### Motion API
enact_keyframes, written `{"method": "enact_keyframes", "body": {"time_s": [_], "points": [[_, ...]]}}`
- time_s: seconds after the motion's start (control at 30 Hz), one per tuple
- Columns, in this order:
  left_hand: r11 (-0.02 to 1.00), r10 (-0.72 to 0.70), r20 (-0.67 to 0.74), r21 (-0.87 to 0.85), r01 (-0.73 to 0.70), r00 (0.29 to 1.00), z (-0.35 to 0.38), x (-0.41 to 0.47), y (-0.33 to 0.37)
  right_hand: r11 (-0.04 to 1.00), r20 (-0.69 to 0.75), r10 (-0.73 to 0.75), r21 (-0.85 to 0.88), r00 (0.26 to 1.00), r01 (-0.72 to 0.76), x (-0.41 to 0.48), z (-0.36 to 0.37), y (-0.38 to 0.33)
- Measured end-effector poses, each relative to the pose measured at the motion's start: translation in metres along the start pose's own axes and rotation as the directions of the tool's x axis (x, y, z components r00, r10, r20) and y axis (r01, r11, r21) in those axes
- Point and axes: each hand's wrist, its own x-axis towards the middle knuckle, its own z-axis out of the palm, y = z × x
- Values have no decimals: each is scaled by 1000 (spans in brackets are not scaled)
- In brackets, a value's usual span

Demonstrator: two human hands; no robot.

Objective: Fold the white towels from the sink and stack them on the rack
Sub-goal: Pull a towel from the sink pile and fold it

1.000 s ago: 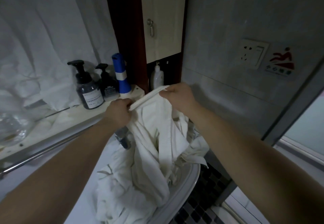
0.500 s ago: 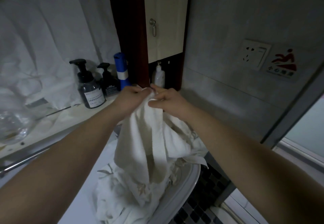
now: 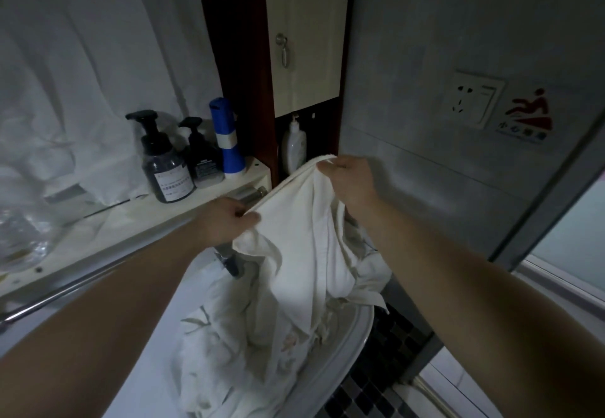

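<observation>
I hold a white towel (image 3: pixel 304 237) up over the white sink (image 3: pixel 347 349). My left hand (image 3: pixel 226 221) pinches its top edge at the lower left. My right hand (image 3: pixel 350 181) pinches the same edge higher up at the right, so the hem runs taut and slanted between them. The towel's lower part hangs down onto a heap of other white towels (image 3: pixel 235 352) that fills the basin. The dark faucet (image 3: pixel 229 260) shows partly behind the cloth.
A shelf (image 3: pixel 131 217) behind the sink carries two dark pump bottles (image 3: pixel 163 165), a blue-and-white container (image 3: pixel 227 137) and a white bottle (image 3: pixel 294 147). A metal rail (image 3: pixel 55 296) runs under it. A cabinet door (image 3: pixel 304 34) hangs above; a wall socket (image 3: pixel 471 98) is at right.
My hands, which met at the towel's top half a second ago, have drawn apart along its edge, the right going up and right, the left down and left, stretching the hem.
</observation>
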Motion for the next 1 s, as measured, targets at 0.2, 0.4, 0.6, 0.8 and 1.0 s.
{"method": "enact_keyframes", "body": {"time_s": [0.2,0.4,0.6,0.8,1.0], "points": [[732,-119,70,-668,135,990,0,-4,9,962,64,-41,-268,997,57,0,6,5],[373,35,53,-927,36,998,-7,-3,48,923,176,-169,-317,970,218,-8,7,-5],[453,218,-7,-885,-108,976,-7,-6,58,962,255,-103,-219,961,161,-9,-1,-8],[713,275,-257,-592,-376,927,7,1,64,998,329,13,60,944,-35,-21,-9,-8],[738,295,-332,-517,-434,896,17,12,72,977,437,69,151,897,-149,-32,-19,-8]]}}
